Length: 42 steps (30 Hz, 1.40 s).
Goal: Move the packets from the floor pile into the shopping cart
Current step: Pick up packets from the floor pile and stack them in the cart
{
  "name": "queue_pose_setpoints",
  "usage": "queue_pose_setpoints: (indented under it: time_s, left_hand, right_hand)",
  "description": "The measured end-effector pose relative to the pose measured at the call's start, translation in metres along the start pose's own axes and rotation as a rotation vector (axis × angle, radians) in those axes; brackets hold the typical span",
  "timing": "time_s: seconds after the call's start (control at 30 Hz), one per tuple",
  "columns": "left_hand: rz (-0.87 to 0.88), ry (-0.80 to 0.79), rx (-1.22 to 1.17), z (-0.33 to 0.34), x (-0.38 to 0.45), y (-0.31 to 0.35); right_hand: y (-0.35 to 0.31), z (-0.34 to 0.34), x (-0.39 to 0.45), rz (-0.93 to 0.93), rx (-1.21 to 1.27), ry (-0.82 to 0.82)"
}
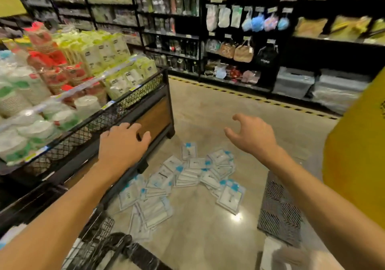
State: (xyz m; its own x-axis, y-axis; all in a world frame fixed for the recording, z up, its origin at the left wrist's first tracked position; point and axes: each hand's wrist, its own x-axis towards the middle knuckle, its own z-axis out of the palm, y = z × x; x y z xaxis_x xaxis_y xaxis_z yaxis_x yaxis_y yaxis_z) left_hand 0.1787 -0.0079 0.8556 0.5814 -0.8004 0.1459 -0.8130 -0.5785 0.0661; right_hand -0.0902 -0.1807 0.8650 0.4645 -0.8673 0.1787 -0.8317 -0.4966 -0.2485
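Both of your grips, left hand [123, 144] and right hand [253, 136], were spread and held nothing above the packets [183, 178] scattered on the floor, so you needed to stoop and gather several together before turning to the shopping cart [98, 242].

A shop aisle with a glossy beige floor [208, 111] that catches a bright glint of overhead light. Black shelving [200, 30] lines the far wall — hung with bags, sponges and packaged goods. A yellow-and-black striped line [250, 95] runs along its base. At left stands a mesh-fronted display stand [133, 103] stacked with paper cups and plates — blurred.
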Motion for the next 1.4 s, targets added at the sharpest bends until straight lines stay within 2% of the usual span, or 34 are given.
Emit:
queue_pose_setpoints:
  time_s: [0.23, 0.47, 0.73, 1.0, 1.4]
  left_hand:
    - [0.058, -0.029, 0.015, 0.046, 0.057, 0.050]
    - [0.148, -0.119, 0.008, 0.115, 0.149, 0.077]
    - [0.309, -0.159, -0.070, 0.178, 0.266, 0.118]
    - [0.451, -0.276, -0.093, 0.253, 0.330, 0.179]
    - [0.436, -0.448, 0.041, 0.384, 0.393, 0.246]
  right_hand:
    - [0.066, 0.032, 0.043, 0.115, 0.012, -0.055]
    - [0.099, 0.084, 0.086, 0.261, -0.048, -0.131]
    - [0.126, 0.109, 0.139, 0.457, -0.115, -0.099]
    - [0.170, 0.152, 0.168, 0.602, -0.107, -0.167]
    - [0.287, 0.277, 0.232, 0.648, -0.012, -0.294]
